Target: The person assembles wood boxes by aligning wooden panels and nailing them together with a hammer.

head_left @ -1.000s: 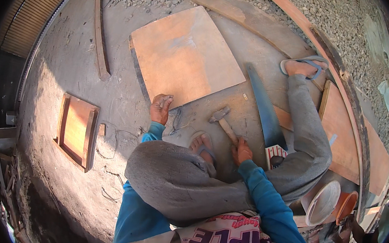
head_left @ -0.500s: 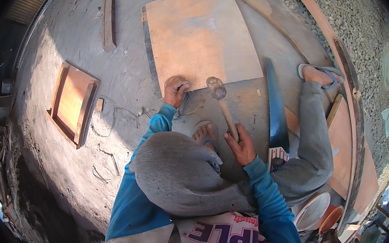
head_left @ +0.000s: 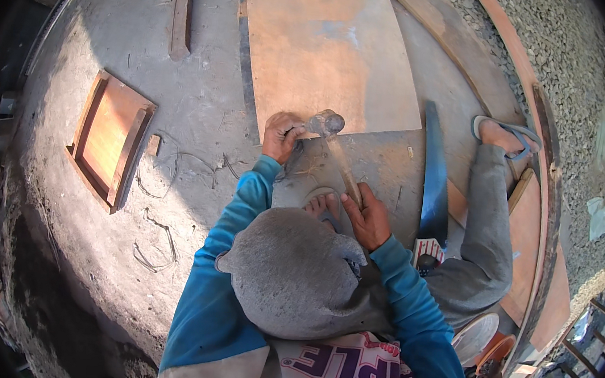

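Right hand closed round the shaft of a wooden-handled hammer; metal head at the near edge of a broad, orange-brown plywood sheet lying flat ahead. Left hand at the sheet's near left corner, just beside the hammer head, fingers curled; cannot tell whether anything is pinched.

Containers: pale round container beside an orange round container, lower right; contents unclear. Shallow wooden frame at left, dark raised rails round a sunlit panel.

Around: long steel handsaw, red-and-white handle, between right hand and outstretched right leg. Grey-clad knee bulks between the forearms, hiding ground. Thin dark wire loose at left.

Ground grey, gritty; coarse gravel upper right.
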A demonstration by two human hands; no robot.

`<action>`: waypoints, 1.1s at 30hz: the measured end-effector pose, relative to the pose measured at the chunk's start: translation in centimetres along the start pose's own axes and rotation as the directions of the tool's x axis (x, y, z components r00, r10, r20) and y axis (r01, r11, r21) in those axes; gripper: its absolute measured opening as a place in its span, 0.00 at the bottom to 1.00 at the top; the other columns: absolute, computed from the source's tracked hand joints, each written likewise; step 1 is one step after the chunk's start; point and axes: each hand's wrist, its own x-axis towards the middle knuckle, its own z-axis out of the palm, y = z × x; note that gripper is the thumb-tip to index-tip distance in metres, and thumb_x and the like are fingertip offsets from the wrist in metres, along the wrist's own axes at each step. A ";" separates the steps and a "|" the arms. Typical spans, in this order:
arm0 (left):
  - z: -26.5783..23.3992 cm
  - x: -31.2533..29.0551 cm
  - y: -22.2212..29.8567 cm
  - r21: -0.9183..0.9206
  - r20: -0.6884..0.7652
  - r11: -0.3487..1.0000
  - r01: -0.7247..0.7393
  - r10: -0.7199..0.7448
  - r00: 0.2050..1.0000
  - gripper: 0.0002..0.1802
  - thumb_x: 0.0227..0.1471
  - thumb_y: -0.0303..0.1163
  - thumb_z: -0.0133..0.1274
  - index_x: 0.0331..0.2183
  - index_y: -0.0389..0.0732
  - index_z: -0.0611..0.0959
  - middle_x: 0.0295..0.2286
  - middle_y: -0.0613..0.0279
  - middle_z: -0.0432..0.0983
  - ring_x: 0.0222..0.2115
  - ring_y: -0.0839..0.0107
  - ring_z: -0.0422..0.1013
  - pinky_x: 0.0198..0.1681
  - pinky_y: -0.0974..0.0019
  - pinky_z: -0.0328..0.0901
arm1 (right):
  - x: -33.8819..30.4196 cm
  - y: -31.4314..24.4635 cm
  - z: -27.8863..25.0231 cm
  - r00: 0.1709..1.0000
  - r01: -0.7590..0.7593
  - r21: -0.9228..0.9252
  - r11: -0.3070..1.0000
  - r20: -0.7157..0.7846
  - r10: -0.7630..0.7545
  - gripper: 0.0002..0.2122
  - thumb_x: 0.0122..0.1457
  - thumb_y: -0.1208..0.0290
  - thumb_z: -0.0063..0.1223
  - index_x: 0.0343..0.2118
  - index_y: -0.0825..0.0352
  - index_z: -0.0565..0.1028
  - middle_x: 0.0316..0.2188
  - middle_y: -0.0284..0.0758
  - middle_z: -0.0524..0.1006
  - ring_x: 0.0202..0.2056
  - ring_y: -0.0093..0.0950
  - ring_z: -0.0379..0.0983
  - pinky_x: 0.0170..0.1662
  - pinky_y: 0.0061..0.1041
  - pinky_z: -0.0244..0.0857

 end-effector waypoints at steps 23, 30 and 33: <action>0.0 -0.2 -0.5 0.095 -0.003 0.994 -0.049 0.050 0.999 0.04 0.43 0.25 0.60 0.27 0.39 0.82 0.27 0.58 0.77 0.37 0.54 0.71 0.46 0.55 0.62 | 2.8 1.5 1.8 0.995 0.096 -0.246 0.965 0.030 -0.091 0.13 0.63 0.64 0.49 0.38 0.70 0.66 0.22 0.51 0.74 0.27 0.48 0.76 0.29 0.37 0.67; -0.5 -0.5 -1.2 -0.192 0.066 0.966 0.172 -0.162 0.985 0.13 0.47 0.27 0.56 0.39 0.39 0.80 0.41 0.53 0.74 0.46 0.53 0.67 0.54 0.54 0.58 | 2.2 -3.4 -1.3 0.994 0.103 -0.127 0.987 0.035 -0.099 0.11 0.59 0.69 0.53 0.36 0.69 0.64 0.22 0.51 0.74 0.28 0.53 0.73 0.29 0.42 0.67; -2.5 -1.1 -1.7 0.160 -0.090 0.978 0.133 -0.120 0.989 0.18 0.55 0.32 0.50 0.48 0.41 0.75 0.52 0.53 0.65 0.55 0.52 0.58 0.60 0.50 0.50 | 1.4 -8.3 -2.5 0.944 0.317 -0.056 0.947 -0.077 -0.321 0.11 0.58 0.69 0.53 0.35 0.68 0.64 0.22 0.51 0.74 0.28 0.53 0.74 0.29 0.42 0.66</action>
